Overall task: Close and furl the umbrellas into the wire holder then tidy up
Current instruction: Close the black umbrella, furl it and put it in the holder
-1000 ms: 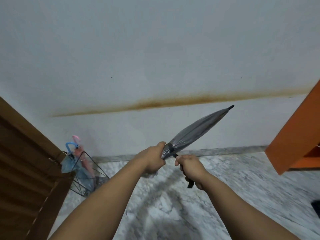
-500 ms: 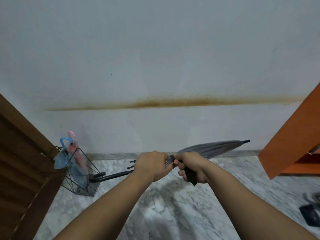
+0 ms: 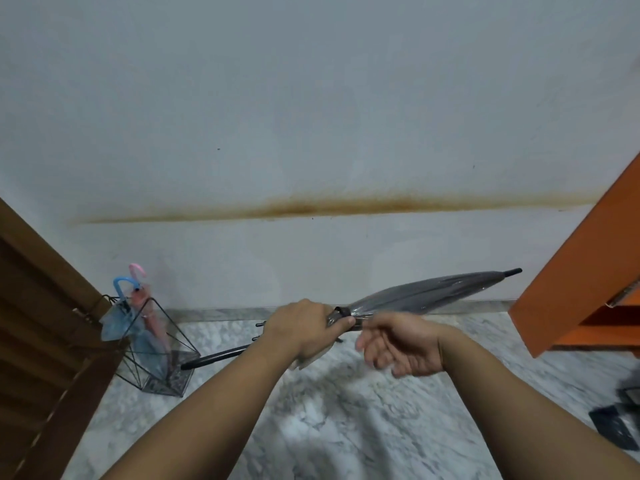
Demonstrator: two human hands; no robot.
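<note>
Above the marble floor point(image 3: 346, 427), at about the middle of the view, the grey umbrella point(image 3: 426, 297) lies almost level, folded, its black tip pointing right and slightly up toward the orange cabinet point(image 3: 571, 271), its dark handle end reaching left to just beside the wire holder point(image 3: 162, 355). The left hand point(image 3: 301, 329) grips the umbrella where the canopy gathers, fingers curled round the bunched fabric and a dark strap. The right hand point(image 3: 401, 344) sits just beside that spot with its fingers loosely bent; it is blurred, and I cannot tell whether it holds anything.

The holder, a black geometric wire frame, stands on the floor against the white wall point(image 3: 311, 98), close to a brown slatted door point(image 3: 38, 323) at the left. A blue umbrella point(image 3: 119, 313) and a pink umbrella point(image 3: 145, 306) stand upright in it, hooked handles up.

The floor is grey-veined white marble with a pale skirting strip along the wall. A long rusty-brown stain point(image 3: 329, 207) runs across the wall. No writing or label can be read anywhere.

Open floor stretches between the holder and the cabinet. A dark flat object point(image 3: 616, 424) lies on the floor at the right edge, too blurred to identify.
</note>
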